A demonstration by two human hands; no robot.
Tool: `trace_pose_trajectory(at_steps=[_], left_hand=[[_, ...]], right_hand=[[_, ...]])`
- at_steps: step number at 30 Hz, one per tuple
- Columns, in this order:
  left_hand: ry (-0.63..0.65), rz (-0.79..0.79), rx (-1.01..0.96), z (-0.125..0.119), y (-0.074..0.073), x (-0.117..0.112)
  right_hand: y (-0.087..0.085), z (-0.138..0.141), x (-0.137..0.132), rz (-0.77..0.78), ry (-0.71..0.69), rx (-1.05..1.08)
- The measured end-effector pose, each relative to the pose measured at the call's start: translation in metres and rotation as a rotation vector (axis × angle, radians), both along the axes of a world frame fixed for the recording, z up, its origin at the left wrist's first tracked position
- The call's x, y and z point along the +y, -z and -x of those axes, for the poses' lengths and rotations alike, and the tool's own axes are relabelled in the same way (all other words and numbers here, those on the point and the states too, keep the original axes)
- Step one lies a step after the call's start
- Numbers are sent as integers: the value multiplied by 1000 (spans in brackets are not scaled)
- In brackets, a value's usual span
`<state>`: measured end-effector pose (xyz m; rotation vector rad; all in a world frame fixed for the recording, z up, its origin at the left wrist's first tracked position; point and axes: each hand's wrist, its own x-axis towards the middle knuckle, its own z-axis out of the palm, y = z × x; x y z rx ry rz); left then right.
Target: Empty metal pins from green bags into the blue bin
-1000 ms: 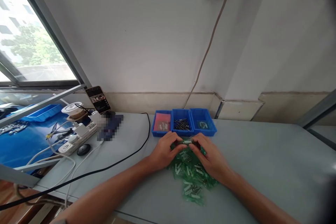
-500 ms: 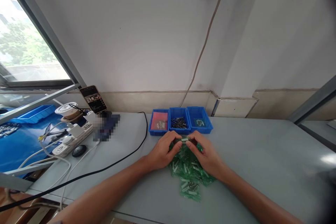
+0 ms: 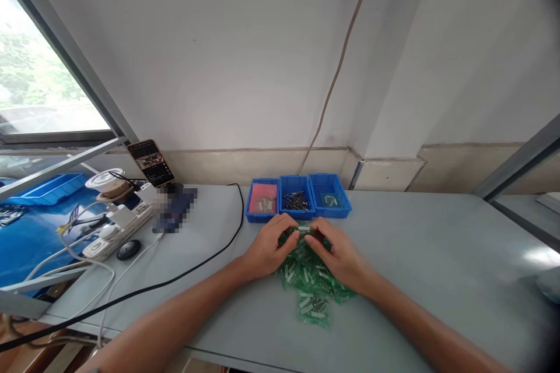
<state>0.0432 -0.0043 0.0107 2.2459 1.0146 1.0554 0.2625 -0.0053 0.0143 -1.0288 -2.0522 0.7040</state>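
My left hand (image 3: 268,248) and my right hand (image 3: 336,254) meet over a pile of small green plastic bags (image 3: 311,284) with pale metal parts inside, lying on the grey table (image 3: 437,256). Fingertips of both hands pinch one small pale part (image 3: 305,229) between them, just above the far end of the pile. Both hands are closed in a pinch. Right behind the hands stand three small blue bins: the left bin (image 3: 261,200) has a pink liner with a few parts, the middle bin (image 3: 296,199) holds dark pins, and the right bin (image 3: 331,200) holds a few small bags.
A black cable (image 3: 205,259) curves across the table to the left. Further left lie a white power strip (image 3: 117,228), a propped phone (image 3: 151,163), a reel (image 3: 106,180) and a blue tray (image 3: 48,187). A wall and a hanging cord (image 3: 336,73) are behind.
The view has shifted a little, and the hands stay together on the small part over the green bags. The pinch looks slightly tighter, with the fingertips closer together.
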Motion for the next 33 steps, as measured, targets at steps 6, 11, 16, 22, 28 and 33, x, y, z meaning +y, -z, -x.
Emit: trace_pose_trajectory(at_steps=[6, 11, 16, 22, 28, 33], left_hand=[[31, -13, -16, -1, 1, 0], [-13, -1, -10, -2, 5, 0], [-83, 9, -26, -1, 8, 0], [-78, 104, -116, -1, 13, 3], [-76, 105, -142, -1, 13, 0], [-27, 93, -105, -1, 12, -1]], right_hand=[[4, -1, 1, 2, -5, 17], [6, -1, 0, 23, 19, 1], [3, -1, -1, 58, 36, 54], [4, -2, 1, 97, 42, 113], [9, -1, 3, 122, 30, 179], [12, -2, 7, 101, 77, 268]])
